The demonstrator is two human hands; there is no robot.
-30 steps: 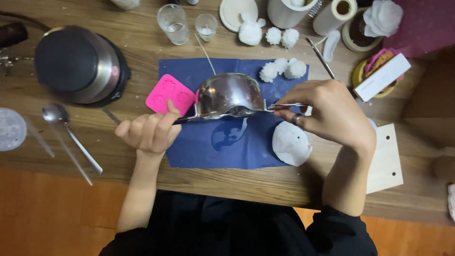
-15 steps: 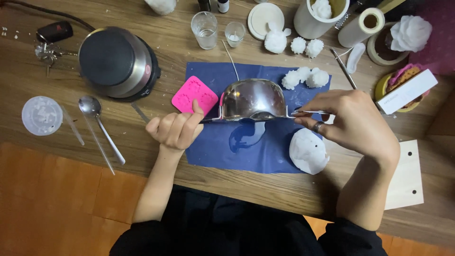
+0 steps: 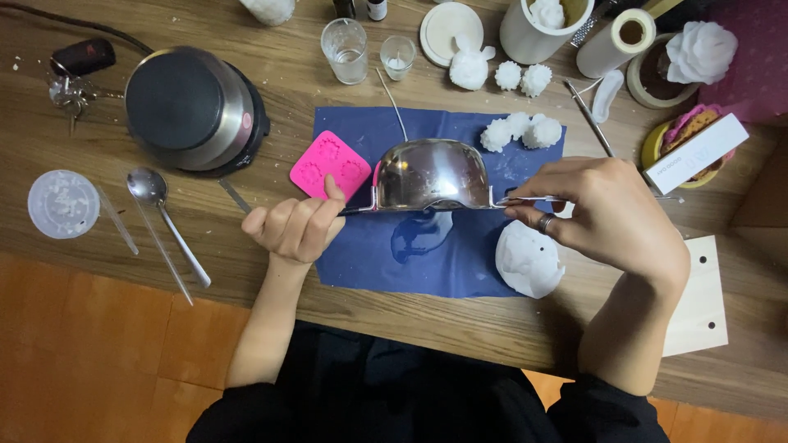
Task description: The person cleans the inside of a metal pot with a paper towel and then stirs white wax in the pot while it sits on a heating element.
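We hold the shiny round steel pot (image 3: 431, 174) tipped above the blue mat (image 3: 410, 254), left hand (image 3: 295, 226) gripping its handle, right hand (image 3: 603, 209) pinching the rim tab.

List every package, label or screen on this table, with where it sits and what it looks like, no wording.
Carton: far right, long flat white box with faint print, lying tilted across a yellow bowl.
Small bottles: top edge, middle; one dark, one with a white label, mostly cut off.
Paper roll: top right, a white cylinder lying on its side, no print visible.
No screens in view.
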